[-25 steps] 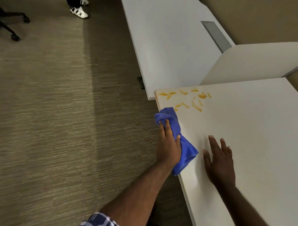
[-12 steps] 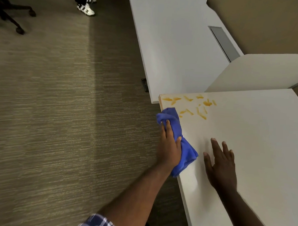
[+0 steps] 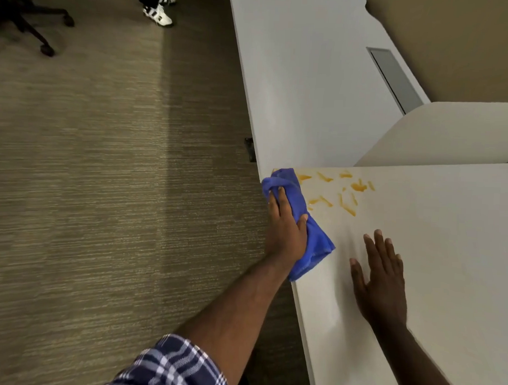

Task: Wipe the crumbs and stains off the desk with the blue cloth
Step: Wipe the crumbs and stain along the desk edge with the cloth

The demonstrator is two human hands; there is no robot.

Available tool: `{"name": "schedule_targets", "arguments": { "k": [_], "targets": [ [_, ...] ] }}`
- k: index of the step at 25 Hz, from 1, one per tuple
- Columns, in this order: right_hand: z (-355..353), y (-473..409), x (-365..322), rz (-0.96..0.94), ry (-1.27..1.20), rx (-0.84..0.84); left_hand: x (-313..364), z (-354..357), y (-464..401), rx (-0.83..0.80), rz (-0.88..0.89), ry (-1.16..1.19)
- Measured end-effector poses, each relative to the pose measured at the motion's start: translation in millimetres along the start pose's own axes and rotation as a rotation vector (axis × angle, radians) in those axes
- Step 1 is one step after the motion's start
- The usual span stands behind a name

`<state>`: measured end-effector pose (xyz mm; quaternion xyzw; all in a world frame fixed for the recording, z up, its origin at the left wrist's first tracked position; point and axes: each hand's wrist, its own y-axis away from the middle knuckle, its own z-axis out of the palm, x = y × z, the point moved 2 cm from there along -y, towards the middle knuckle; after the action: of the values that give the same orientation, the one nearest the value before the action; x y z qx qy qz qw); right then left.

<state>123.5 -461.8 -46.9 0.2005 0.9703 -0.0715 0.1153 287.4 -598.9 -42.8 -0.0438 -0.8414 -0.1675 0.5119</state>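
The left hand (image 3: 286, 231) presses the bunched blue cloth (image 3: 301, 223) at the desk (image 3: 433, 258) edge mid-frame. Orange stains (image 3: 337, 193) remain beside it, seemingly untouched. The right hand (image 3: 380, 279) lies flat, empty.

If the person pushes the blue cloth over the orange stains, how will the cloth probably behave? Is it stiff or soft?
The blue cloth looks soft and floppy: it is bunched in folds under the left hand and one end droops over the desk edge. It will probably bunch up further unless pressed flat. It seems light, so it should slide easily toward the orange stains.
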Motion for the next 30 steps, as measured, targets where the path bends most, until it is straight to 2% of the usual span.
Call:
{"name": "schedule_targets", "arguments": {
  "k": [3, 7, 14, 17, 20, 26, 30],
  "targets": [
    [1, -5, 1, -0.01, -0.024, 0.008, -8, 4, 7, 0.0, 0.007, 0.055],
    [6, -12, -2, -0.016, -0.043, -0.006, -19, 20, 33, 0.063, 0.029, -0.1],
    [12, -19, -14, -0.068, -0.004, -0.045, -8, 2, -17, 0.036, 0.045, 0.022],
    [12, -19, -17, -0.119, 0.036, -0.11, -2, -6, -34, 0.039, 0.059, 0.033],
    [12, -20, -15, -0.086, 0.024, -0.177, -5, -2, -25, 0.051, 0.069, 0.067],
    [5, -25, -13, -0.094, -0.005, -0.181, -21, 19, 22, 0.102, 0.075, 0.015],
    [5, -25, -15, -0.076, -0.01, -0.172, -15, 15, 3, 0.12, 0.067, 0.024]
  ]
}}
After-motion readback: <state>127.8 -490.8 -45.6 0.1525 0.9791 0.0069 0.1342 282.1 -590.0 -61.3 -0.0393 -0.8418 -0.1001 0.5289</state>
